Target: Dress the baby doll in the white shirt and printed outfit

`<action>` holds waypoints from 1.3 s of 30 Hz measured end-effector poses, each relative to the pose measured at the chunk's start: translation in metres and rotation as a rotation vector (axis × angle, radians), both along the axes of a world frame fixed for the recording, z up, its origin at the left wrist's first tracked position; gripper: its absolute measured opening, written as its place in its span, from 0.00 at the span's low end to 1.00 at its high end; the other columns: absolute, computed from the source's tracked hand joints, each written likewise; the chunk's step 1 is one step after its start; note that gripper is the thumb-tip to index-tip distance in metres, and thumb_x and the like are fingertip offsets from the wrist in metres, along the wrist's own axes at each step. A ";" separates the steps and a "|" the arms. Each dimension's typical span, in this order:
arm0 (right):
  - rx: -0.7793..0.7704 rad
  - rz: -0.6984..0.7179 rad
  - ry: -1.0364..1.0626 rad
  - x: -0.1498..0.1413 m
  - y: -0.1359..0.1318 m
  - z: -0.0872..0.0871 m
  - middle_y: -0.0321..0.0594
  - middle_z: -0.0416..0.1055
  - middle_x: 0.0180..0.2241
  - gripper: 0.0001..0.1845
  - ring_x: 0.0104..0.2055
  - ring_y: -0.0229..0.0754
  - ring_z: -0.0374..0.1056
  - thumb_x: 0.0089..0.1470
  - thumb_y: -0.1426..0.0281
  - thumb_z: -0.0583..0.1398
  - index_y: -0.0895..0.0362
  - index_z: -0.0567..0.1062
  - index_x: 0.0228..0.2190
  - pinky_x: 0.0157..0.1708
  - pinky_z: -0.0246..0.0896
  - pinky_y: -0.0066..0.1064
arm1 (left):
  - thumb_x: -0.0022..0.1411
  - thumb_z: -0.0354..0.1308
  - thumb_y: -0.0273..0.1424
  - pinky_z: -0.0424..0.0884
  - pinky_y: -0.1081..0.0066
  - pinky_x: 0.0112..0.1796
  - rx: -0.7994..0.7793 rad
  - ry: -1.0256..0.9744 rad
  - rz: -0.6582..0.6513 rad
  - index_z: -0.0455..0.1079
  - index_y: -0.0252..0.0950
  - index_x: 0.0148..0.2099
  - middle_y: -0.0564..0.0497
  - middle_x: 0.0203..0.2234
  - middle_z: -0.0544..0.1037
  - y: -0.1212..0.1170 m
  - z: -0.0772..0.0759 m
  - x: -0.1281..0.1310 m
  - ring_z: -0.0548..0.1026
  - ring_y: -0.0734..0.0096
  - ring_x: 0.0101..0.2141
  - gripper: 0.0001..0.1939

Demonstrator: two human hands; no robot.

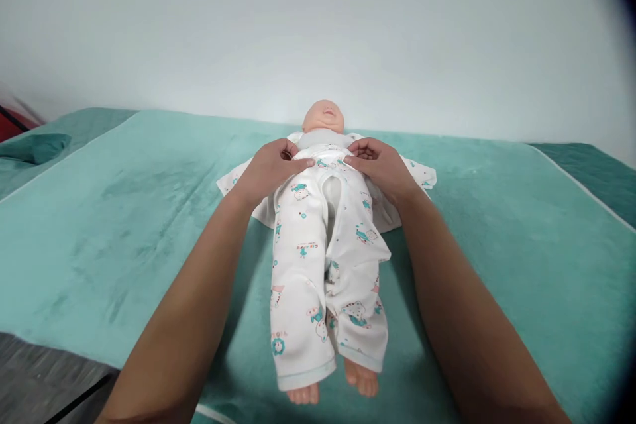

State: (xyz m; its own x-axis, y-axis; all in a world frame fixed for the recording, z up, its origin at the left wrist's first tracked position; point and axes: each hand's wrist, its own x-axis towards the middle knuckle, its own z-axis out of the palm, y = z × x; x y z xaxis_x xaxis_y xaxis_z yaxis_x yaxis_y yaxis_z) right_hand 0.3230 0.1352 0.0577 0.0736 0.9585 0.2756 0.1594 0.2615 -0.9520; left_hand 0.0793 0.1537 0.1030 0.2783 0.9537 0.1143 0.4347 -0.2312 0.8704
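A baby doll (324,116) lies on its back on a teal blanket (124,225), head away from me and bare feet near me. It wears white printed trousers (318,265) with teal animal pictures. A white printed top (422,175) lies spread open under its torso. My left hand (271,169) is closed on the left side of the trousers' waistband. My right hand (380,165) grips the waistband's right side. Both hands rest at the doll's waist, thumbs pointing inward.
The blanket covers a wide flat surface against a pale wall (318,26). A darker green pillow or folded cloth (34,147) lies at the far left. A red object (12,122) shows at the left edge. Grey floor (40,377) appears at bottom left.
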 end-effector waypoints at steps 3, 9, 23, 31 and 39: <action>0.025 -0.010 -0.063 0.001 0.000 0.003 0.35 0.72 0.37 0.15 0.38 0.39 0.64 0.45 0.62 0.70 0.53 0.80 0.36 0.42 0.60 0.34 | 0.60 0.61 0.47 0.61 0.71 0.29 -0.023 0.006 -0.023 0.68 0.38 0.32 0.53 0.28 0.71 -0.001 0.001 -0.001 0.66 0.73 0.28 0.17; 0.220 -0.034 -0.147 -0.011 -0.006 0.012 0.35 0.72 0.37 0.01 0.38 0.39 0.65 0.49 0.71 0.64 0.54 0.75 0.27 0.42 0.60 0.34 | 0.59 0.62 0.39 0.67 0.69 0.38 0.110 0.007 -0.076 0.67 0.40 0.37 0.50 0.45 0.75 -0.009 0.000 -0.007 0.71 0.67 0.40 0.10; -0.169 0.090 -0.217 0.023 -0.015 0.012 0.34 0.65 0.23 0.22 0.27 0.37 0.57 0.52 0.51 0.64 0.55 0.70 0.22 0.28 0.53 0.30 | 0.66 0.54 0.34 0.60 0.69 0.33 0.392 0.019 0.340 0.57 0.41 0.34 0.56 0.23 0.64 0.016 -0.026 0.021 0.63 0.70 0.27 0.09; 0.065 -0.151 -0.123 0.024 -0.008 -0.015 0.35 0.71 0.33 0.13 0.36 0.42 0.65 0.53 0.57 0.63 0.53 0.73 0.32 0.40 0.61 0.34 | 0.68 0.52 0.34 0.64 0.68 0.40 0.345 -0.035 0.217 0.57 0.41 0.36 0.53 0.33 0.74 0.016 -0.037 0.012 0.70 0.68 0.35 0.07; 0.099 -0.273 -0.336 0.005 0.007 -0.012 0.33 0.69 0.28 0.08 0.33 0.42 0.63 0.56 0.61 0.59 0.53 0.72 0.33 0.37 0.57 0.35 | 0.67 0.52 0.33 0.57 0.67 0.32 0.290 0.109 0.230 0.56 0.41 0.34 0.55 0.24 0.66 0.035 -0.030 0.010 0.64 0.67 0.28 0.09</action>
